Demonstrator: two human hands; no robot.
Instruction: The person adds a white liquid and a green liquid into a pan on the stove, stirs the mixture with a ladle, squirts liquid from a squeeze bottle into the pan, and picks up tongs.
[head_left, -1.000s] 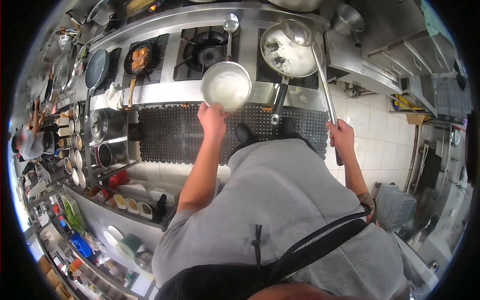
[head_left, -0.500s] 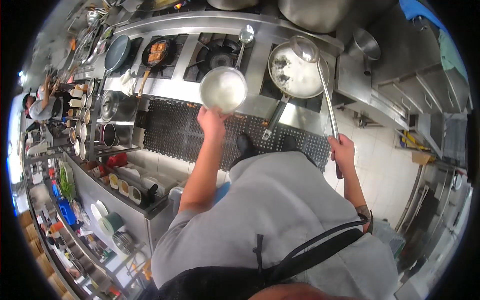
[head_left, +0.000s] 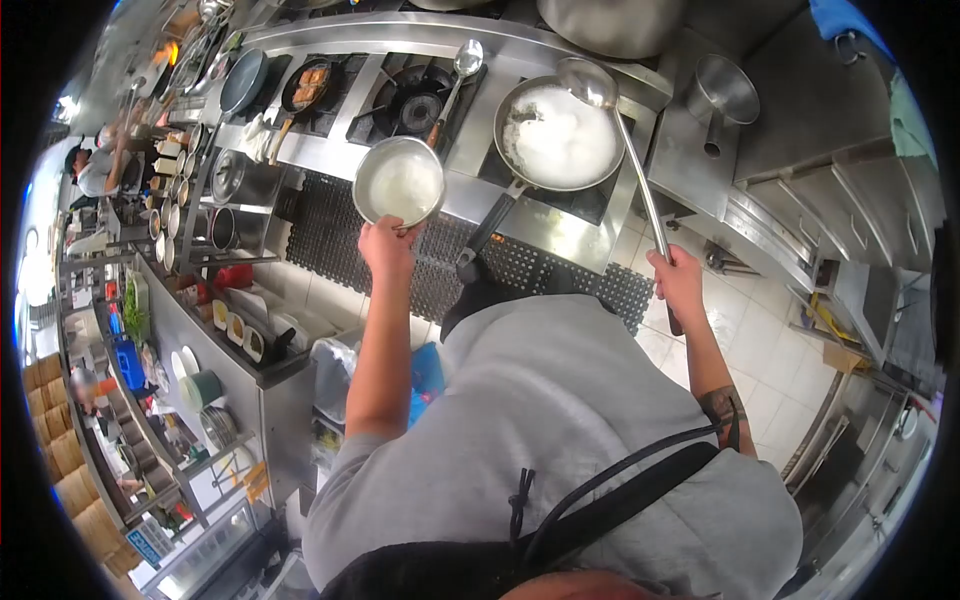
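Watching remotely, I see the left hand (head_left: 388, 246) clamped on a round silver metal bowl (head_left: 363, 178), the right hand (head_left: 680, 280) clasping a long steel ladle (head_left: 644, 183), its head over a round, white-filled metal pan (head_left: 507, 155).

The left grip (head_left: 387, 246) holds a bowl (head_left: 363, 186) with pale contents (head_left: 405, 184) by its near rim, near the stove (head_left: 475, 150). The right grip (head_left: 678, 280) holds a long ladle (head_left: 637, 167), its cup (head_left: 588, 82) at the far edge of a pan (head_left: 501, 143) of white food (head_left: 570, 140). A spoon (head_left: 468, 58) lies beside a burner (head_left: 412, 105); a smaller pan (head_left: 291, 96) holds browned pieces (head_left: 311, 82).
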